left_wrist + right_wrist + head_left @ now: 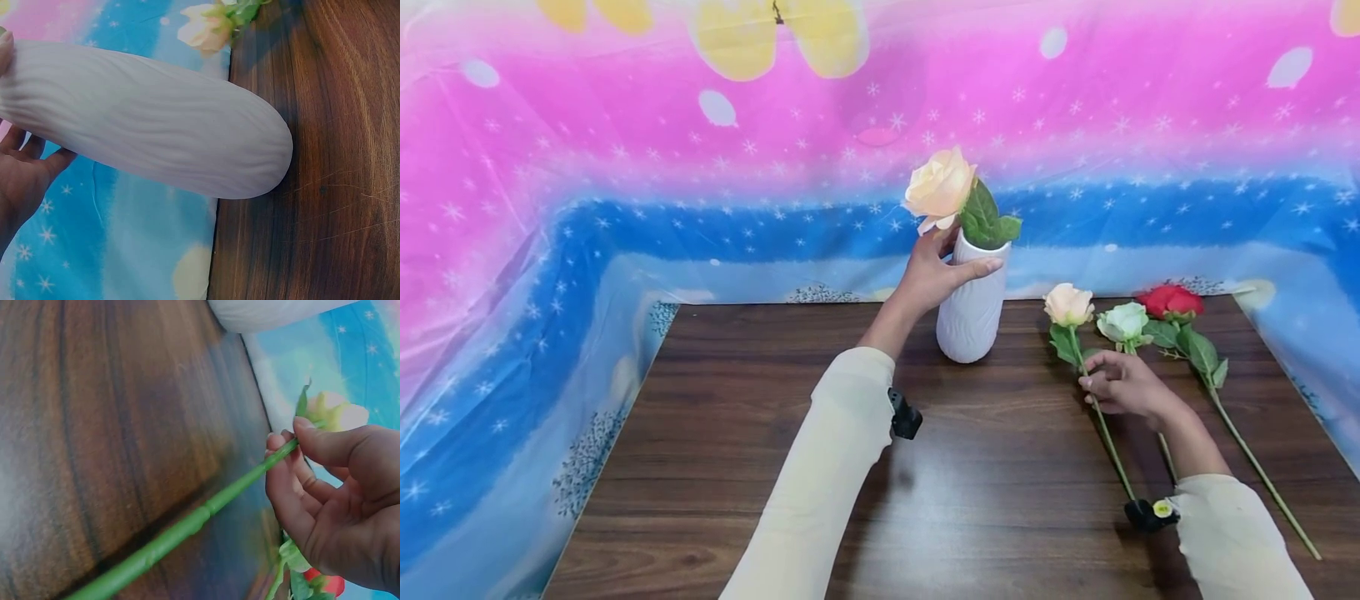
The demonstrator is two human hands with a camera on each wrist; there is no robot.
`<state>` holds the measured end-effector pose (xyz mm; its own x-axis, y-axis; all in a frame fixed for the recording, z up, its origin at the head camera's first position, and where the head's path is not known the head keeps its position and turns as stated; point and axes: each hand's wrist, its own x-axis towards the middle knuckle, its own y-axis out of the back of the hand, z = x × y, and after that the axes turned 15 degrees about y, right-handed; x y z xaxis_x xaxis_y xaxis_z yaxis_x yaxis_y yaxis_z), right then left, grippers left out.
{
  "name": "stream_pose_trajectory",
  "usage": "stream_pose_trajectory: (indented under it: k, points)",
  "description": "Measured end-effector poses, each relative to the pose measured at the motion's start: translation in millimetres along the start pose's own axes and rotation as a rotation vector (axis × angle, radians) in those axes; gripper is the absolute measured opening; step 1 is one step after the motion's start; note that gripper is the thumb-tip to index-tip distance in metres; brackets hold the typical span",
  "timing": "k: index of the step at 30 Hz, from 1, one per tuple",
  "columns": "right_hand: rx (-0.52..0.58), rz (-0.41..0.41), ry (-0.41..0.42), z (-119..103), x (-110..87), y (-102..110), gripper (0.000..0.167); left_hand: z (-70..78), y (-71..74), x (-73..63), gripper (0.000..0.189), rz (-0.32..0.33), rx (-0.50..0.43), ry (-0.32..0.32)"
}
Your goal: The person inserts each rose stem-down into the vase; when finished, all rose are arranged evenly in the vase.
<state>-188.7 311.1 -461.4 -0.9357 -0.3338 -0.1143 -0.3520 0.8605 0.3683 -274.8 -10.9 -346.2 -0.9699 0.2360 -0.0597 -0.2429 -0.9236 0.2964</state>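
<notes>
A white ribbed vase (972, 312) stands upright near the table's back edge. My left hand (934, 275) grips it near the rim, thumb across the front. One large peach rose (942, 187) with green leaves sticks out of the vase and leans left. To the right, my right hand (1126, 385) pinches the green stem (212, 503) of a second peach rose (1068, 305) between thumb and fingers, below its leaves. In the left wrist view the vase (150, 119) fills the middle, and part of the left hand (25, 181) shows at its side.
A pale green rose (1124, 323) lies just right of the held stem, partly behind the right hand. Farther right lies a red rose (1172, 302) with a long stem slanting toward the front. The dark wooden table (737, 433) meets a patterned cloth (775, 167) at the back.
</notes>
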Motion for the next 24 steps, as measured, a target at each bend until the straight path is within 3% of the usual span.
stream_pose_trajectory:
  k: [6, 11, 24]
  points:
    - [0.030, 0.079, 0.033, -7, 3.7, -2, 0.024, 0.0, 0.5, -0.8, 0.081, 0.001, 0.002, -0.007]
    - [-0.022, 0.184, 0.080, -11, 5.6, -5, 0.028, 0.2, 1.1, -1.0, 0.081, 0.000, 0.000, -0.014]
    - [-0.070, 0.428, 0.266, -17, 8.8, -11, 0.019, -0.9, 0.7, -0.4, 0.082, -0.002, 0.005, -0.017]
